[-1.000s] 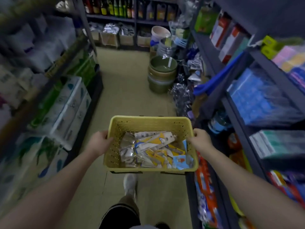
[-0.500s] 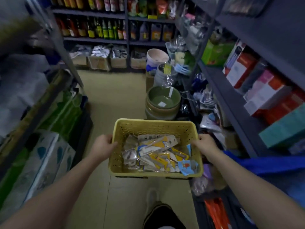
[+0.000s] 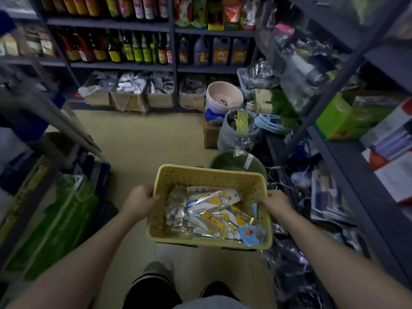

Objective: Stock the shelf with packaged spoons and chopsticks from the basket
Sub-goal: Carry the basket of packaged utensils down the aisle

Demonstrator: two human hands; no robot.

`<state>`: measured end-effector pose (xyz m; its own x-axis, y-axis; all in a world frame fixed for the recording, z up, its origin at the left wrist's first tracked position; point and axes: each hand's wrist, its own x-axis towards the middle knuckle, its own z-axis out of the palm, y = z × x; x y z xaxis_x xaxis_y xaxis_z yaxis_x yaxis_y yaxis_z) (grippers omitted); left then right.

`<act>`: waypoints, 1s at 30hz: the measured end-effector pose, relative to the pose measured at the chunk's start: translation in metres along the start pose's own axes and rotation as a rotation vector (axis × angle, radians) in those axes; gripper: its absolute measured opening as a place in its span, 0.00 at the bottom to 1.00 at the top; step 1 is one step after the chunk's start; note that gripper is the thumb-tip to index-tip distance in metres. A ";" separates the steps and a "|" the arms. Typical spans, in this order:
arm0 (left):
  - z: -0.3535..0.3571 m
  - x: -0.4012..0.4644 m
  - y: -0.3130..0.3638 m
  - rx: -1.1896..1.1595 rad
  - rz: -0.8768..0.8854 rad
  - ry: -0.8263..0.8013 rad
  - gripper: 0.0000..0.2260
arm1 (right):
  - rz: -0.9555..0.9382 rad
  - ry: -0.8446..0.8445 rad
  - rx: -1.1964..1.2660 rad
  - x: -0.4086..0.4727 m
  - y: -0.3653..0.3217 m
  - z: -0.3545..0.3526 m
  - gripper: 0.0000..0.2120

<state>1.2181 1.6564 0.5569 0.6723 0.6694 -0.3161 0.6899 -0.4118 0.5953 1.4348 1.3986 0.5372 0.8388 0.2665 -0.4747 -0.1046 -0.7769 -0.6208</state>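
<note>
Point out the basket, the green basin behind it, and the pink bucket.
basket [image 3: 209,175], head view, far rim.
green basin [image 3: 231,162], head view, inside wall.
pink bucket [image 3: 219,94], head view, inner wall.

Dim, even indoor light with soft shadows; wide-angle distortion bends the shelves [image 3: 347,166] at both edges, where blur is heaviest, while the basket [image 3: 209,175] at centre stays fairly sharp.

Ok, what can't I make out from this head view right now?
- Packets in the yellow basket: print too small, so spoons versus chopsticks is unclear.
- Left hand and right hand: fingertips hidden by the basket's walls.
- Right-side shelf: blurred, with its lower part cut off by the frame edge.
</note>
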 end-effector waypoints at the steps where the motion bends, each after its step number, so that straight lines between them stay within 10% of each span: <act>1: -0.006 0.030 0.000 0.014 0.009 -0.011 0.04 | 0.013 0.005 0.007 0.019 -0.012 0.008 0.06; 14: -0.048 0.380 0.091 0.251 0.377 -0.455 0.12 | 0.404 0.176 0.251 0.170 -0.107 0.069 0.10; 30: 0.195 0.585 0.270 0.617 0.795 -0.850 0.13 | 1.053 0.668 0.871 0.324 -0.017 0.104 0.06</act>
<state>1.8500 1.8170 0.3887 0.7505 -0.3868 -0.5359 -0.1133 -0.8742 0.4722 1.6527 1.5577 0.3294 0.2386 -0.6619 -0.7105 -0.8636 0.1899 -0.4670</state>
